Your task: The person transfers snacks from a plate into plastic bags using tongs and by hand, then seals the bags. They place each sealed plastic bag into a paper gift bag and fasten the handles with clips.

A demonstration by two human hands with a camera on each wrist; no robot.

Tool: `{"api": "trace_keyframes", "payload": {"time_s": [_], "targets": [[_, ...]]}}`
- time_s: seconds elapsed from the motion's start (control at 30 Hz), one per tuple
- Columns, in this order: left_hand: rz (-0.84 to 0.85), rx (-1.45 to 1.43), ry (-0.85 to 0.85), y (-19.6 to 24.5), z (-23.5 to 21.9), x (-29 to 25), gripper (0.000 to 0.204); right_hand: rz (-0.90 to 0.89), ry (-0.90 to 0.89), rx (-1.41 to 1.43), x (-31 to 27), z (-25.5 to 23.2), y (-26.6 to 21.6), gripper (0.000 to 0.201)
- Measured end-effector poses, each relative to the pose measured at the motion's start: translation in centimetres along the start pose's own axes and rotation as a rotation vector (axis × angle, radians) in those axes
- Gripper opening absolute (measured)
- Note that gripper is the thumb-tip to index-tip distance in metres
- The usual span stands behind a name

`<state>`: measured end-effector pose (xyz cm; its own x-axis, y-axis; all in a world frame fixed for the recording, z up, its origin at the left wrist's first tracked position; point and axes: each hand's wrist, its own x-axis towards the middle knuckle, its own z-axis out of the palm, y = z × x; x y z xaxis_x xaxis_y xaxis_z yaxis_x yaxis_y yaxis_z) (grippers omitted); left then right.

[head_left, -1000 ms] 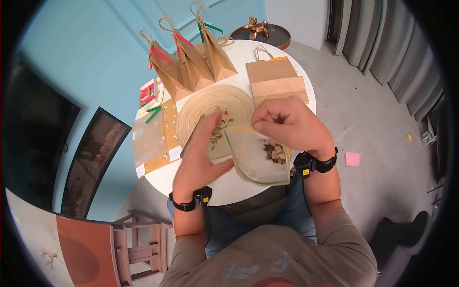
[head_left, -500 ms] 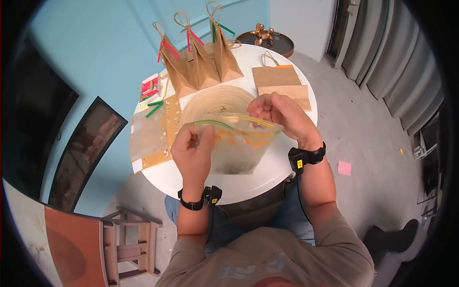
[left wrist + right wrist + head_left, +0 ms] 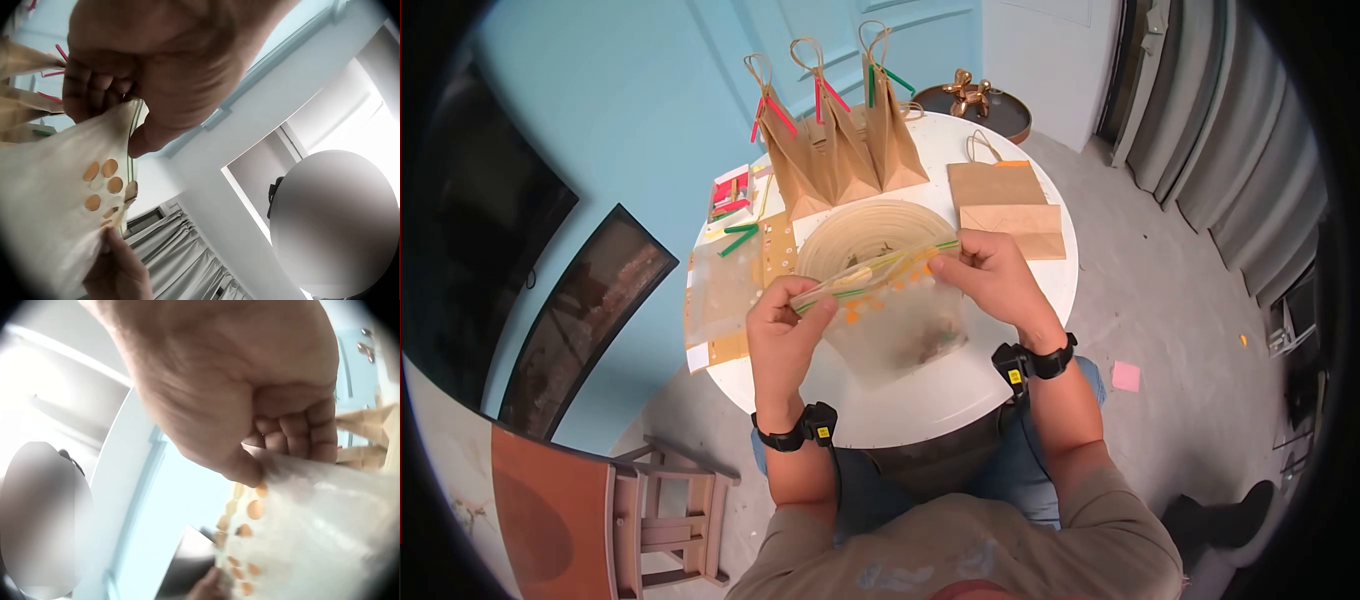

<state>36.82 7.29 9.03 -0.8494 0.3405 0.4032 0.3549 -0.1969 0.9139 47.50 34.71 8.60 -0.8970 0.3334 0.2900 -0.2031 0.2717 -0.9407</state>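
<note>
A translucent zip bag (image 3: 890, 345) with orange dots hangs over the near part of the table, a small dark and brownish clump in its lower right. My left hand (image 3: 785, 325) pinches the left end of its green-lined top edge between thumb and fingers. At the opposite end, my right hand (image 3: 998, 285) pinches the same edge, thumb toward me. Both wrist views show the dotted bag stretched between the hands. Behind the bag lies a round coiled tray (image 3: 825, 232) with dry bits on it, partly hidden by the bag.
Three upright paper bags (image 3: 840, 160) with red and green clips stand at the back of the white round table (image 3: 920, 415). A folded paper bag (image 3: 1012, 225) lies back right. On the left are a box of clips (image 3: 732, 192), loose green clips (image 3: 740, 238) and a flat clear bag (image 3: 718, 290).
The zip bag has gone from tilted in my right hand to hanging level between both hands. My left hand has taken its left end; my right hand, loose half a second ago, now pinches the right.
</note>
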Motion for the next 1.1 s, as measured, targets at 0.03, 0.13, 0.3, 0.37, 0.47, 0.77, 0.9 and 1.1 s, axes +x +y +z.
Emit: {"api": "trace_keyframes", "payload": {"time_s": [0.03,0.13,0.3,0.37,0.47,0.77,0.9,1.1], "targets": [[-0.042,0.071,-0.054,-0.3,-0.4,-0.2,0.012,0.021,-0.029,-0.042,-0.3,0.1,-0.4,0.031],[-0.096,0.073,-0.087,-0.1,-0.7,-0.2,0.010,0.050,-0.092,0.006,-1.0,0.3,-2.9,0.020],[-0.146,0.058,-0.142,2.6,-0.7,-2.2,0.007,0.017,-0.222,0.139,-1.8,-0.2,-3.3,0.009],[-0.123,0.022,-0.163,2.7,-0.9,-2.7,0.009,-0.046,-0.248,0.198,-2.4,-0.2,-3.7,0.009],[-0.083,0.089,-0.167,2.3,-1.0,-2.4,0.010,0.066,-0.249,0.114,-2.1,0.5,-4.0,0.013],[-0.145,0.091,-0.225,1.4,0.2,-1.8,0.010,0.073,-0.364,-0.130,-1.7,0.2,-3.8,0.012],[-0.183,0.138,-0.273,1.7,0.9,-1.9,0.010,-0.033,-0.325,-0.272,-2.5,-0.1,-4.8,0.013],[-0.108,0.183,-0.326,1.7,2.2,-2.5,0.009,-0.206,-0.279,-0.442,-3.8,-0.2,-6.0,0.014]]}}
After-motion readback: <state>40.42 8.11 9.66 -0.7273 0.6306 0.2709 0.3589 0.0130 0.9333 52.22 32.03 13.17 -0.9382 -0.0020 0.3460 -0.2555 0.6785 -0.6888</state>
